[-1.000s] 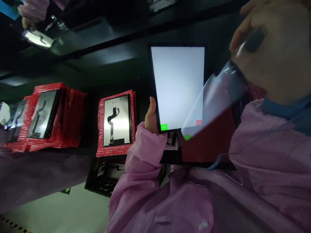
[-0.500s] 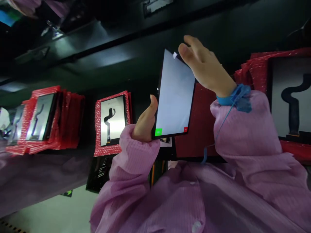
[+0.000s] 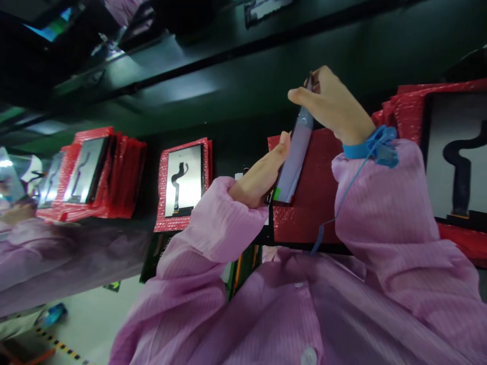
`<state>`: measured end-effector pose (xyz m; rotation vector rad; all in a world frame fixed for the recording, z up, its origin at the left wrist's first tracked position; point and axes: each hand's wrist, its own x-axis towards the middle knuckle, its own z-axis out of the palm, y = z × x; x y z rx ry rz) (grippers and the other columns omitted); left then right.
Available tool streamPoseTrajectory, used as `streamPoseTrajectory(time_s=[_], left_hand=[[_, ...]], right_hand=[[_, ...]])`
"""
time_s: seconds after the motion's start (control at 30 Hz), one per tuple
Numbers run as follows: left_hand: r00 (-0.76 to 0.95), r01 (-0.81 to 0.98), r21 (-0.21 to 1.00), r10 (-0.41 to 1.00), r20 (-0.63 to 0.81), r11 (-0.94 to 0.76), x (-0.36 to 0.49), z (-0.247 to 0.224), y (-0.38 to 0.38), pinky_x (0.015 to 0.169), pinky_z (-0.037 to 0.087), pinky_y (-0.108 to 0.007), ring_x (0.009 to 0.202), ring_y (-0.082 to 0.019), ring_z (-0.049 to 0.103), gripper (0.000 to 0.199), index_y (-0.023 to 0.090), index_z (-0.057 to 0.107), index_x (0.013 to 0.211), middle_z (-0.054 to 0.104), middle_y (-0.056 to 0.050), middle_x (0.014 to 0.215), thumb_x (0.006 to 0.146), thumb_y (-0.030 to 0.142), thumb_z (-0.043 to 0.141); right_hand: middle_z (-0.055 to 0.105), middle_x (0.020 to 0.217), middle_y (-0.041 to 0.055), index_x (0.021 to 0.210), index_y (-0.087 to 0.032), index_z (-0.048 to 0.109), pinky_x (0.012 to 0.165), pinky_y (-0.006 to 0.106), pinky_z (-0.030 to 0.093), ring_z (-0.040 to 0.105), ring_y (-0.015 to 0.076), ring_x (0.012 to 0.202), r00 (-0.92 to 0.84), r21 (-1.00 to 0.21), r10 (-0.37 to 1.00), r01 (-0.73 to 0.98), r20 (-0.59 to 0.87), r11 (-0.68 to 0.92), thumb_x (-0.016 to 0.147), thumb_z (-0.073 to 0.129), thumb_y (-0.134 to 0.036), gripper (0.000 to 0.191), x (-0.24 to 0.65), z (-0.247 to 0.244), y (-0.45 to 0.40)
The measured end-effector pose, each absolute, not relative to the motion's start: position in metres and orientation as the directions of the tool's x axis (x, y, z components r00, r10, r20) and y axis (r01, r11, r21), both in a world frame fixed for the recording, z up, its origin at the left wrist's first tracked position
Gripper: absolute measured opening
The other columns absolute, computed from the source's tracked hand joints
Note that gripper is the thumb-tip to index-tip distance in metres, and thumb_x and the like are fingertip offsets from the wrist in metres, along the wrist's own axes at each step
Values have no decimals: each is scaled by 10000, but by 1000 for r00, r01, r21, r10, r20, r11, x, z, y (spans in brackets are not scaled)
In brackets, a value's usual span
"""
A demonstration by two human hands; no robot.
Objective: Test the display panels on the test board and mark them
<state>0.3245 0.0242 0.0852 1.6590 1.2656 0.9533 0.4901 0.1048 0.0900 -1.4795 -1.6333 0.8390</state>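
A lit display panel [image 3: 296, 157] is tilted steeply, so its pale screen looks narrow; a green and a red patch show at its lower end. Along its lower left edge, my left hand [image 3: 262, 171] grips it with the thumb up and the other fingers hidden behind. My right hand [image 3: 330, 104] pinches the top end between thumb and fingers. Beneath the panel lies a red bubble-wrap sheet [image 3: 304, 220]. A blue wrist strap [image 3: 359, 150] with a thin cord circles my right wrist.
One display on red bubble wrap [image 3: 184, 180] lies to the left. Beyond it leans a stack of wrapped displays [image 3: 122, 175]. Another display [image 3: 460, 162] with a black flex cable tops a red-wrapped pile at right. A co-worker's sleeve [image 3: 76, 251] reaches in from the left.
The panel has turned from facing me to nearly edge-on and sits lower. My right hand's fingers have closed on its top end, and my left hand has moved right with it.
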Motion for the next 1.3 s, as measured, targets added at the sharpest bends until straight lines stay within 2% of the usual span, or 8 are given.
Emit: streamPoseTrajectory(time_s=[0.13,0.23,0.33,0.43,0.9,1.03,1.17,1.3], left_hand=[[152,423,879,973,172,-221,280,73,-1,839,579,-331,1069,-190,672,458,230,655,1190,681,-65,1177,1067,423,259],[57,765,570,913,404,-300,251,38,-42,724,516,-281,809,-160,627,281,186,662,1072,663,-59,913,1027,334,428],[245,904,254,902,354,-345,243,-4,-80,660,456,-287,690,-163,577,268,157,650,1124,620,-48,792,1011,230,418],[331,917,99,875,353,-386,247,-31,-98,663,425,-300,695,-179,574,291,146,640,1195,595,-48,760,1005,205,429],[397,906,1,854,336,-422,248,-38,-102,652,430,-318,728,-184,566,375,156,614,1302,592,-58,824,980,137,423],[401,895,38,841,363,-444,248,-40,-100,661,450,-309,730,-181,566,386,137,584,1335,573,-49,793,988,146,416],[383,897,56,836,394,-438,250,-40,-101,674,459,-298,713,-175,550,384,145,558,1366,565,-41,794,1006,215,441],[386,888,84,832,399,-452,252,-40,-101,668,463,-291,707,-173,547,359,142,597,1320,562,-45,790,1015,244,438]], right_hand=[[648,1083,56,933,-259,501,875,351,426,580,187,939,-49,-852,992,509,114,123,839,594,-469,248,491,89,109],[636,1120,77,963,-242,502,845,351,412,569,192,944,-41,-829,997,554,61,73,839,595,-495,296,491,92,108],[631,1087,66,951,-250,502,838,345,422,574,181,913,-26,-825,999,563,41,48,843,603,-481,275,492,95,105],[604,990,45,1003,-225,526,857,344,445,571,159,850,-31,-826,998,560,56,63,863,590,-445,268,492,98,103],[659,1046,-4,943,-363,541,853,414,516,629,209,938,-10,-811,998,583,59,54,841,572,-530,198,495,91,106],[612,1220,80,1097,-288,541,955,462,486,604,250,1090,19,-789,999,614,41,21,841,596,-498,335,493,93,107],[586,1329,139,1291,-194,492,1068,463,420,555,274,1256,119,-655,990,755,69,-45,868,599,-320,455,492,109,96],[629,1294,188,1254,-101,571,1088,465,406,554,332,1287,140,-417,982,906,126,-76,863,512,-125,396,501,130,75]])
